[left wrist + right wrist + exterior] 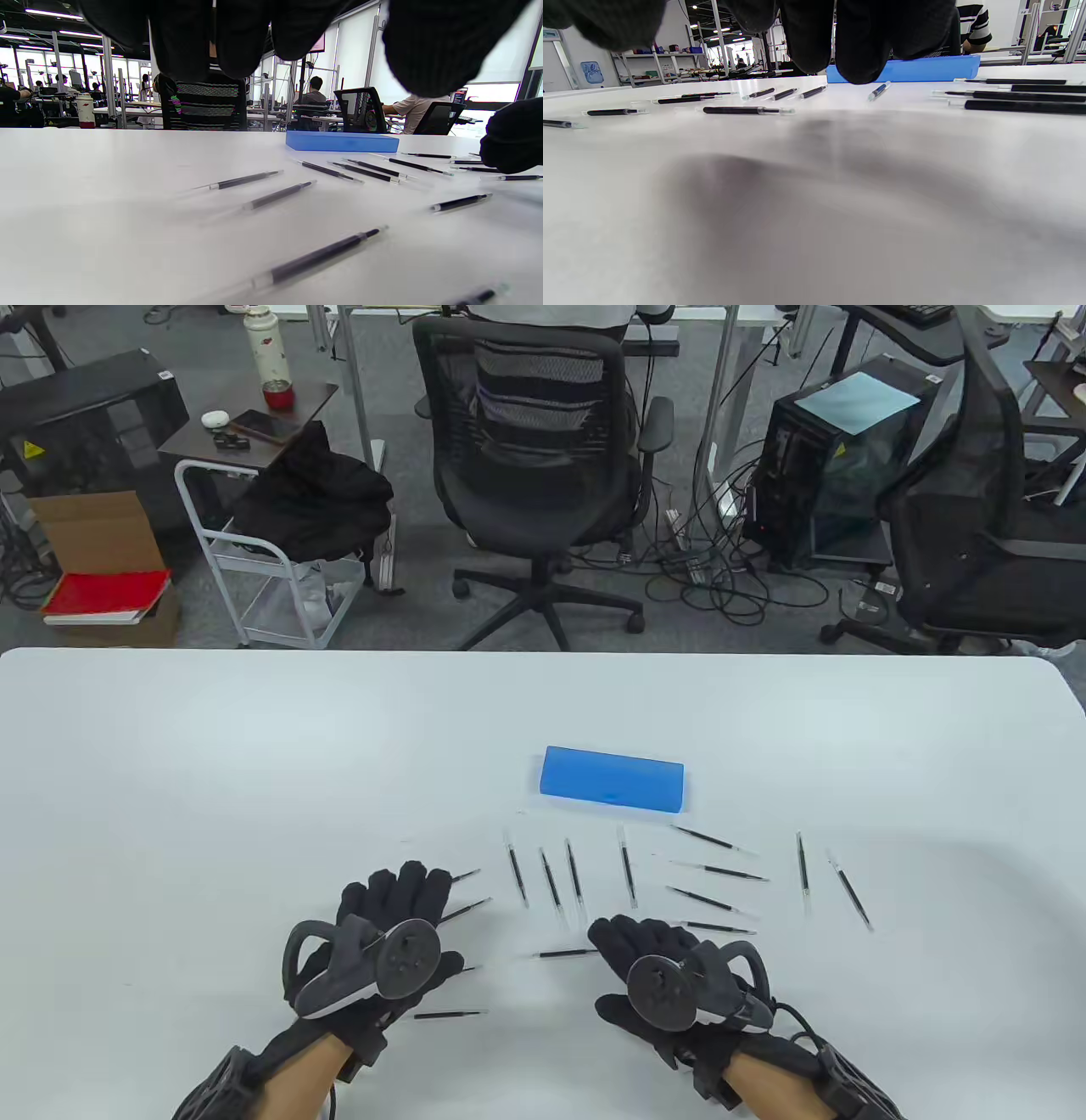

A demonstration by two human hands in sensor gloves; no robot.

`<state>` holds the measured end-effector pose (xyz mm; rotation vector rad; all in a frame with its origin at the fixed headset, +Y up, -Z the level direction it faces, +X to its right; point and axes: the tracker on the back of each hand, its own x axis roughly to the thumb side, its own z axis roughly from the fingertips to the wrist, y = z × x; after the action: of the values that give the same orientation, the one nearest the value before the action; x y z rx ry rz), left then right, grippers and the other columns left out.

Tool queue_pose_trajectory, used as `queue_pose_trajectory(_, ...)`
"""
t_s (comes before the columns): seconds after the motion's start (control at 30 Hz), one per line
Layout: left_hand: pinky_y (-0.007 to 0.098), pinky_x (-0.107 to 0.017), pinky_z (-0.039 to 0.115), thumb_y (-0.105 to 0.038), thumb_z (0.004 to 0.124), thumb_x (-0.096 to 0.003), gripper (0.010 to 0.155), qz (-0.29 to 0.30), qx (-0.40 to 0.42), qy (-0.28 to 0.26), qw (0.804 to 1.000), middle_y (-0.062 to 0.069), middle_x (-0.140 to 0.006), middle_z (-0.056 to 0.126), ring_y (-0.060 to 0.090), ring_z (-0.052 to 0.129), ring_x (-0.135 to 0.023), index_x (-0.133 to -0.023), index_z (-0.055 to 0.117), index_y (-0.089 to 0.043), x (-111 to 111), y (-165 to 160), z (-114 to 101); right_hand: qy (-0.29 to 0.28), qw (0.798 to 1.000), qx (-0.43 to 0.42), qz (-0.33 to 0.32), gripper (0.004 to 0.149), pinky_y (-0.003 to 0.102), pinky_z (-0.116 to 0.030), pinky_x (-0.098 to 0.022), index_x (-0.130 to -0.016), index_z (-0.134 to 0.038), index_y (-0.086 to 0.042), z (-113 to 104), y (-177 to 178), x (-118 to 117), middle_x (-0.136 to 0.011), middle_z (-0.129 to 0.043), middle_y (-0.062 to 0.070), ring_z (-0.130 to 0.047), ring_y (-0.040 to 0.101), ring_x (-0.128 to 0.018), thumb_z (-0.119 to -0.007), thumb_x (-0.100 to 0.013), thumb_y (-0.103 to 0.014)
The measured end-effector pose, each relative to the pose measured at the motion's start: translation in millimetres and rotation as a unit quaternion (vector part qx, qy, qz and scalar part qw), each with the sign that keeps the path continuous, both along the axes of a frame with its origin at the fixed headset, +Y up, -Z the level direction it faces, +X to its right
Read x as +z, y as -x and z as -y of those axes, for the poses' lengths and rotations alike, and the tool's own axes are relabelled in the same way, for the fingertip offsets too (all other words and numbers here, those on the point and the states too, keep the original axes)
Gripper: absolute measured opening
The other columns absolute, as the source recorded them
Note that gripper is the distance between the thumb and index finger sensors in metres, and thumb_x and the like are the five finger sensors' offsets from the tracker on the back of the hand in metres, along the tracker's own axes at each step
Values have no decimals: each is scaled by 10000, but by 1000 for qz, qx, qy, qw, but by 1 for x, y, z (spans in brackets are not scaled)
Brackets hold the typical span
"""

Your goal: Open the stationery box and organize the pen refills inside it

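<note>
Box: blue stationery box (612, 779) lay closed, centre frame.
Refills: pen refills (628, 878) lay scattered below it, awaiting sorting.
Hands: left hand (386, 929) and right hand (657, 963) rested relaxed, empty.

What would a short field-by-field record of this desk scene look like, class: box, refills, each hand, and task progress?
box: blue stationery box, closed, lying flat on the white table, beyond the refills
refills: black pen refills scattered loose on the table between box and hands; none in the box
left hand: left hand hovers over the leftmost refills, fingers loose, holding nothing
right hand: right hand hovers near the middle refills, holding nothing
progress: box not yet opened; sorting not yet begun
</note>
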<state>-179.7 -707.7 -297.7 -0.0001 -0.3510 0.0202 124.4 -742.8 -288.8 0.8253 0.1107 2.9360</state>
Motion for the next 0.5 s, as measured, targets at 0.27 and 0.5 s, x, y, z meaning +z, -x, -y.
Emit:
queue_pose_trajectory(0.27,688,-768,532,-630,707,-496,885,-1,0,-1,1000,190,-1255,498,539,633,-1094,-1202,422,-180,0,-1,1,0,1000,1,-3,848,610,-639,-735,-1155,-449,-229,-1,0,1,-1191,-627,210,-740,490,-1017,-695,-439,-611)
queue_pose_trajectory(0.5,686,-766,538,-633,704,-495,885,6,-4,-3,1000,187,-1254,503,535,639,-1094,-1202,424,-181,1,-4,1,-14,1000,7,9,840,610,-640,-738,-1153,-468,-231,-16,1,-6,-1191,-642,196,-748,488,-1015,-711,-440,-601)
